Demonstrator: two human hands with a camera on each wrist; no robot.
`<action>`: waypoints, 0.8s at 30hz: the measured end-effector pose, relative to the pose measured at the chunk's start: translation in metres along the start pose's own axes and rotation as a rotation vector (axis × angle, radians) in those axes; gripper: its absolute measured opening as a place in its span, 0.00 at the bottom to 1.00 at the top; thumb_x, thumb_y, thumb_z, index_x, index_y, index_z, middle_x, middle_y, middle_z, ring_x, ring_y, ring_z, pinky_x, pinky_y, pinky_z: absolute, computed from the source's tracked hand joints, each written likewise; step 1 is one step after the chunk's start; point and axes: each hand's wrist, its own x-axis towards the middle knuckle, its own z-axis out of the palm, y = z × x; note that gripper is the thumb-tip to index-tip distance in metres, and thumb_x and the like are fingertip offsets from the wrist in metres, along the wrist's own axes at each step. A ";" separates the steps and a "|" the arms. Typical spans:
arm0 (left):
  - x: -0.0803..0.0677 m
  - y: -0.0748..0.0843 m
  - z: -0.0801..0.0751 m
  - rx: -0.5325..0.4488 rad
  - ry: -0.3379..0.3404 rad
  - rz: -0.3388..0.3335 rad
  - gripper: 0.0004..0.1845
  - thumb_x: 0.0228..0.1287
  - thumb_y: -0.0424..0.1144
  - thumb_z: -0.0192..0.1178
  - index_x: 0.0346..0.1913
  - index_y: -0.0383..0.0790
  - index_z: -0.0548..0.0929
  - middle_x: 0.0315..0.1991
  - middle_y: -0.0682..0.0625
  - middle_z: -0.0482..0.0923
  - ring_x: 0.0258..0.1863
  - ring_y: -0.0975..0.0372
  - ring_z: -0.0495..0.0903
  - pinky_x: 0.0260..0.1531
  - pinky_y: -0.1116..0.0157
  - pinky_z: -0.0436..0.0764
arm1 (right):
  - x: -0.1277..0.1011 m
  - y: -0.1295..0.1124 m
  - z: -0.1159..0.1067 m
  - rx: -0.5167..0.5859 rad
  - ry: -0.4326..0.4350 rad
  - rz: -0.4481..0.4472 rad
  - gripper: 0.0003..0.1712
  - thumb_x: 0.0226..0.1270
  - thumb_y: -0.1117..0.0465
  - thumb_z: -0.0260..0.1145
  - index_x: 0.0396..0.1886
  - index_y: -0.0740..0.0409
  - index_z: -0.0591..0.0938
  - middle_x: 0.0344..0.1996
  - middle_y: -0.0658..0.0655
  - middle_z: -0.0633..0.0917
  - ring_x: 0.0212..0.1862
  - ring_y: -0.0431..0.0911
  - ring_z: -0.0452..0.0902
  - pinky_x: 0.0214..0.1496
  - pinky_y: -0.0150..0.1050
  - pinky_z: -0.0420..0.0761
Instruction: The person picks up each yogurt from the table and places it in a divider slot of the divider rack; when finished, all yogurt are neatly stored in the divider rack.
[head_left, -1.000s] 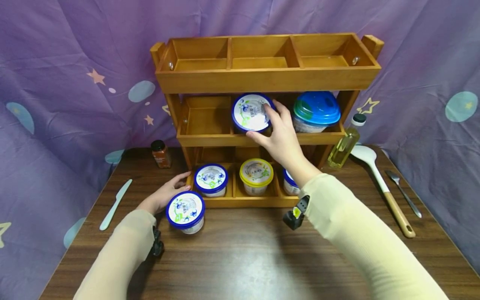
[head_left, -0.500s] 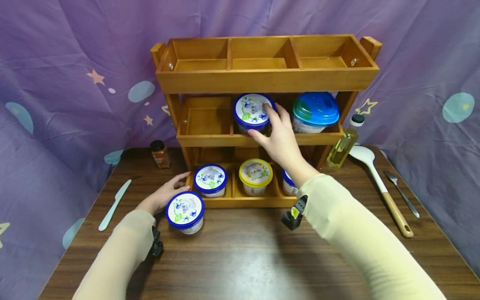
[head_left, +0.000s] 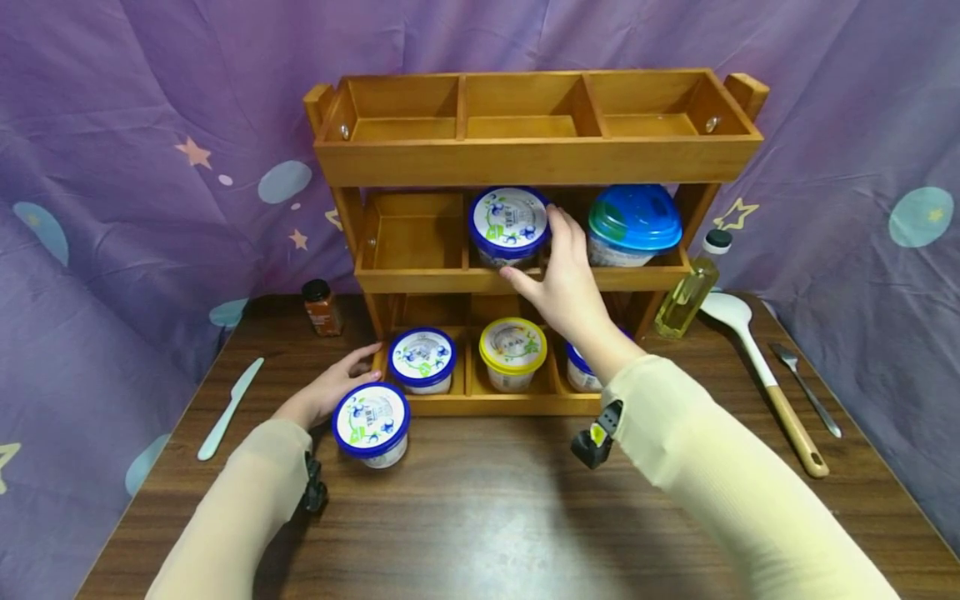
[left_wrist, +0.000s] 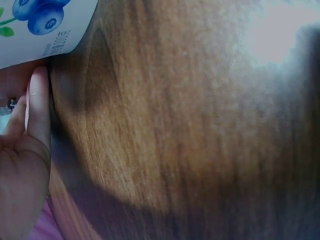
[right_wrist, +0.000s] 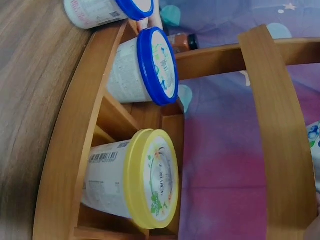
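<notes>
A wooden three-tier rack stands on the table. In its middle tier, central compartment, sits a blue-lidded tub with blueberries on the label. My right hand curves loosely beside it, fingertips at the lid's right rim and thumb by its front base. My left hand rests its extended fingers against the left end of the bottom tier. Close in front of that hand a second blue-lidded tub stands on the table; its printed side shows in the left wrist view.
The bottom tier holds a blue-lidded tub, a yellow-lidded tub and another blue-lidded tub, partly hidden. A blue-domed container fills the middle tier's right. Around stand a spice jar, knife, oil bottle, ladle and fork.
The tub in the middle tier has shifted slightly right and settled into its compartment. My right fingers have slid off its lid to the rim. The left hand has stayed in place.
</notes>
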 end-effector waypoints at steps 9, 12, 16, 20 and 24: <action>0.000 0.001 -0.001 0.014 -0.001 -0.004 0.37 0.67 0.54 0.53 0.74 0.49 0.52 0.67 0.32 0.56 0.66 0.43 0.56 0.62 0.44 0.56 | -0.021 0.010 -0.002 0.005 0.052 -0.153 0.51 0.54 0.56 0.74 0.68 0.72 0.55 0.65 0.73 0.58 0.67 0.59 0.54 0.64 0.47 0.64; 0.000 0.001 -0.001 0.012 0.002 -0.007 0.37 0.67 0.54 0.54 0.74 0.49 0.52 0.67 0.32 0.56 0.66 0.43 0.56 0.62 0.44 0.56 | -0.030 0.015 0.000 0.030 0.070 -0.249 0.51 0.50 0.59 0.76 0.66 0.74 0.57 0.64 0.73 0.60 0.67 0.60 0.55 0.64 0.48 0.63; 0.000 0.001 -0.001 0.011 0.004 0.001 0.37 0.66 0.54 0.54 0.74 0.49 0.52 0.67 0.32 0.56 0.66 0.43 0.56 0.62 0.45 0.56 | -0.040 0.022 0.005 0.090 0.069 -0.365 0.51 0.45 0.65 0.78 0.65 0.77 0.59 0.63 0.74 0.62 0.63 0.61 0.61 0.61 0.49 0.67; -0.002 0.002 0.000 0.010 0.008 0.001 0.37 0.67 0.53 0.53 0.74 0.49 0.52 0.67 0.32 0.56 0.66 0.43 0.56 0.62 0.45 0.56 | -0.049 0.026 0.012 0.150 0.029 -0.395 0.51 0.43 0.67 0.78 0.64 0.77 0.60 0.62 0.73 0.63 0.60 0.61 0.63 0.56 0.50 0.71; -0.005 0.008 0.001 0.001 0.009 0.005 0.35 0.69 0.48 0.53 0.74 0.45 0.52 0.67 0.30 0.56 0.66 0.42 0.56 0.62 0.44 0.56 | -0.056 0.025 0.020 0.177 -0.038 -0.388 0.48 0.48 0.60 0.77 0.64 0.75 0.63 0.61 0.72 0.66 0.62 0.61 0.62 0.59 0.50 0.69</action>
